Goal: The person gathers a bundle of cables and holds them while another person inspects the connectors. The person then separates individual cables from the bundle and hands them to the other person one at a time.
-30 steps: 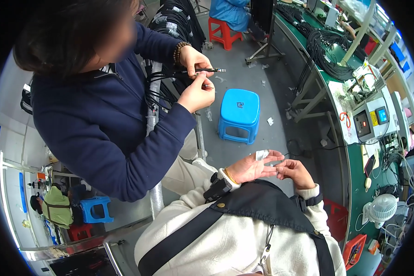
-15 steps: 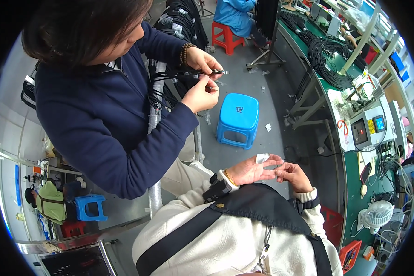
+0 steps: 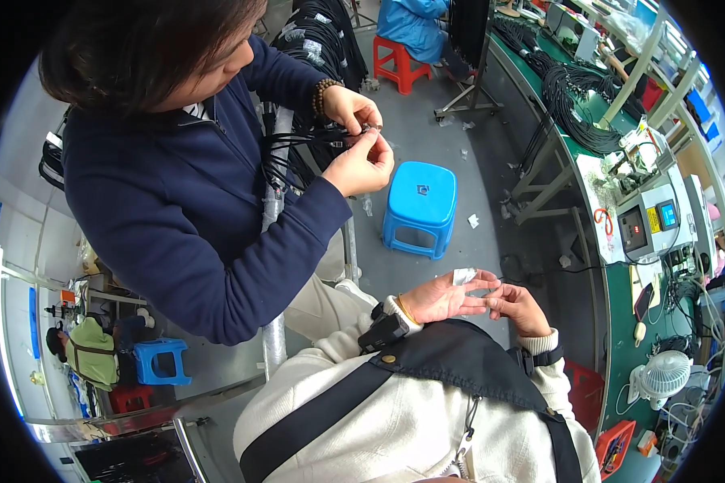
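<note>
From 1 to 4 o'clock runs 1 green bench (image 3: 619,322), bearing black cables (image 3: 568,101). At 10 o'clock, 1 co-worker (image 3: 185,225) in a navy top, both hands together on the ends of thin black leads (image 3: 286,149); count of leads cannot be told.

Stools, 4 noted: 1 blue stool (image 3: 421,193) just off centre at 1 o'clock; 1 red stool (image 3: 403,68) at 12 o'clock, 1 person (image 3: 411,28) in blue seated on it; 1 blue and 1 red at 8 o'clock, the latter partly hidden.

On the bench: 1 machine (image 3: 644,225) with a small lit screen at 3 o'clock; 1 white fan (image 3: 664,374) at 4 o'clock.

Wearer's hands, 2, both at 4 o'clock. Left hand (image 3: 435,299): palm up, fingers extended, not clenched. Right hand (image 3: 524,310): at the left's 3 o'clock, thumb and forefinger drawn together at the left fingertips; cannot tell whether anything is pinched there.

Smallest: 1 whitish piece (image 3: 464,277), film or tape unclear, resting against the left fingers, at about 2 o'clock from that palm.
</note>
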